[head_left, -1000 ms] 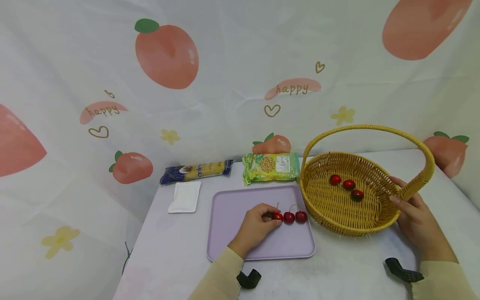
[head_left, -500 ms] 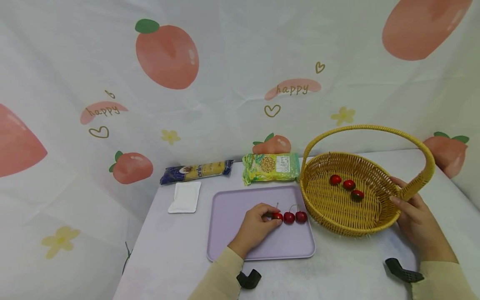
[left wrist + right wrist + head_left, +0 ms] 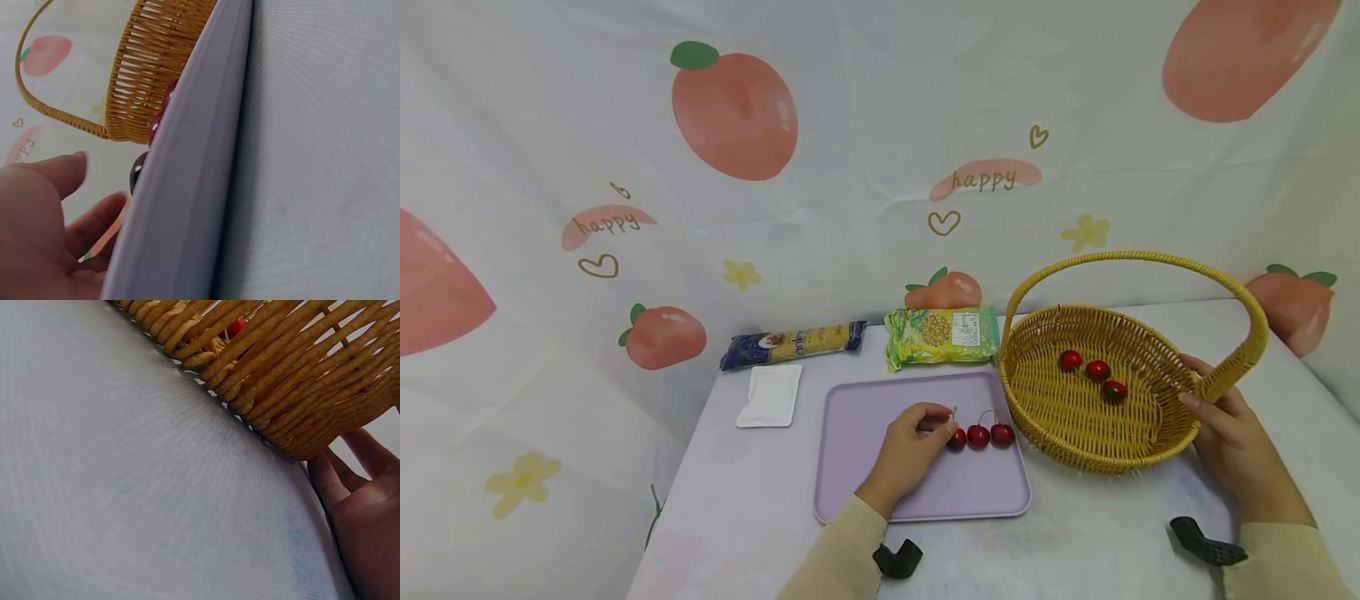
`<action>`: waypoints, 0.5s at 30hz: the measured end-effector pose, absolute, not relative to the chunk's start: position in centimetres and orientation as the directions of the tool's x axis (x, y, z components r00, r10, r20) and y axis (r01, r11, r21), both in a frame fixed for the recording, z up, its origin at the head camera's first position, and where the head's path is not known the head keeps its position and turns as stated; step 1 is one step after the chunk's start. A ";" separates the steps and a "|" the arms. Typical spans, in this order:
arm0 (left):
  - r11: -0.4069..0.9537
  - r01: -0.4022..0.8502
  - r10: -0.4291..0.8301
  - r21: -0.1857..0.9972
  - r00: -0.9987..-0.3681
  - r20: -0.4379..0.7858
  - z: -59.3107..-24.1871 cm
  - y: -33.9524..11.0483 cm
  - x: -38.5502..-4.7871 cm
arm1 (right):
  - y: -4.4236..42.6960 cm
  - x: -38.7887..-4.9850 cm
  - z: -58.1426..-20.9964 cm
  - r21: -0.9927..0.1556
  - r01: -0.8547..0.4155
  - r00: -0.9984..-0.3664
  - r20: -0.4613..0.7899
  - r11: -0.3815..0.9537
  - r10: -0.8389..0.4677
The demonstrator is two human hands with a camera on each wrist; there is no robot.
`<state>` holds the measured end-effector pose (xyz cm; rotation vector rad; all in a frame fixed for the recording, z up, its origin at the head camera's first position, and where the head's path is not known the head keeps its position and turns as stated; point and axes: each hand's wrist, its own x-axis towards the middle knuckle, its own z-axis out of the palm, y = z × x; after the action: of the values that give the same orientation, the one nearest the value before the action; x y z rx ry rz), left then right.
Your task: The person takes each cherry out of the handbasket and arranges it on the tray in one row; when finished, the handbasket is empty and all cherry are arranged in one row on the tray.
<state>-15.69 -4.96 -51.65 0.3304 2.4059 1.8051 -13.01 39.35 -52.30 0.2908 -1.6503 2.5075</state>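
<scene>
Just off the left hand's (image 3: 906, 454) fingertips, the nearest cherry (image 3: 957, 441) sits on the tray (image 3: 861, 425), thumb and forefinger parted, holding nothing! Its stem (image 3: 954, 412) stands close by the fingers, so a careless lift could snag it and roll the fruit into two more cherries (image 3: 978, 437) beyond. Farther right, the right hand (image 3: 1236, 446) grips the basket (image 3: 1105, 462) by its rim; a tug might send the three cherries (image 3: 1097, 371) inside rolling.
</scene>
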 end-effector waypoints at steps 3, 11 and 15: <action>0.200 0.058 0.208 0.978 -0.978 0.015 -51.7 -4.9 -15.8 | 39.3 -13.0 -52.3 -0.895 -0.206 -0.974 0.225 -0.396 -0.002; 0.017 -0.019 0.163 1.000 -0.986 -0.021 -50.6 -4.9 -15.8 | 39.2 -12.9 -52.1 -0.909 -0.207 -0.976 0.218 -0.363 0.012; 0.013 0.013 0.130 1.000 -0.991 0.011 -49.7 -4.6 -15.6 | 39.2 -12.9 -52.1 -0.910 -0.210 -0.976 0.218 -0.358 0.017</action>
<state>-15.61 -4.62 -49.71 0.1541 2.1742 2.1451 -12.85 39.24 -52.09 0.2582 -1.6925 2.4677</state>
